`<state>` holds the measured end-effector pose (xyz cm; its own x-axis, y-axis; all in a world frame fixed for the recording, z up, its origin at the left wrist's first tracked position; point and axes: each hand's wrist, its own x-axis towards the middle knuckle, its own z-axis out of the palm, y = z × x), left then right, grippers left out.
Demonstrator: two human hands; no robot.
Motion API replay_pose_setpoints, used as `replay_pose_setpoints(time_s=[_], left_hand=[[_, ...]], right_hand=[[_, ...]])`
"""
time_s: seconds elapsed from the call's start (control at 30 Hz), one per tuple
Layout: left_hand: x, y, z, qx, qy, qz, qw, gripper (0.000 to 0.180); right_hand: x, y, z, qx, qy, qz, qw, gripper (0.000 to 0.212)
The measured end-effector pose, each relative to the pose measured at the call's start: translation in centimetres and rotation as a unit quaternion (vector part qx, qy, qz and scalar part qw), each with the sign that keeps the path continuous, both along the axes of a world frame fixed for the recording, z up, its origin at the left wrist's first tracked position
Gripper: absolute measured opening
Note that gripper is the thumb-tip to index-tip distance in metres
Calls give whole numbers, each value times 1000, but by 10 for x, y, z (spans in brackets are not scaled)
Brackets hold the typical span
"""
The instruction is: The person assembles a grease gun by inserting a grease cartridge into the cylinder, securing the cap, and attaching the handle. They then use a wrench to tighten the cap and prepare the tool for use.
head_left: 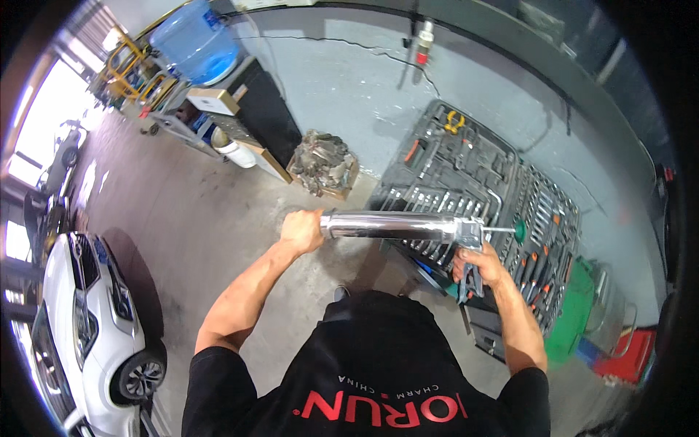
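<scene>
The grease gun [400,226], a long shiny metal cylinder, lies level in the air in front of the person's chest, just on the near side of the open tool case [473,197], and its right end hangs over the case's near edge. Measured from that case: a white car [87,320] stands far to the left of it on the concrete floor [196,218], and a blue water bottle [196,36] sits well to the upper left of it, beside a dark cabinet [266,109]. A green drum [575,306] stands just to the lower right of the case, with a red box [626,353] beyond it. A cardboard box of grey scrap [324,164] rests just left of the case.

The left hand [302,231] is closed tight around the gun's left end, well left of the case. The right hand [477,262] is clenched around the grip and lever at the gun's head, over the case's near rows of sockets. A thin rod with a green knob [518,231] sticks out from the head above the case's screwdrivers.
</scene>
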<state>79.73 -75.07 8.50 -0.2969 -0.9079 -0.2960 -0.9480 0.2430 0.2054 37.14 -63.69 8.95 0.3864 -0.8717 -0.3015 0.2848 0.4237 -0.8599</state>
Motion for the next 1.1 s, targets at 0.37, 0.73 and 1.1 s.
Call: replay_pose_setpoints(time_s=[0.37,0.73,1.1], left_hand=[[-30,29,-4,183,560,108,801,56],[-62,-2,52,379,765,242,461,78],[-48,-39,3,434,793,181,387,43]], right_hand=[[86,-36,13,-71,0,-114,991,24],[235,-42,36,-346,441,-191,806,29],[189,-57,5,-468,451,-20,760,46]])
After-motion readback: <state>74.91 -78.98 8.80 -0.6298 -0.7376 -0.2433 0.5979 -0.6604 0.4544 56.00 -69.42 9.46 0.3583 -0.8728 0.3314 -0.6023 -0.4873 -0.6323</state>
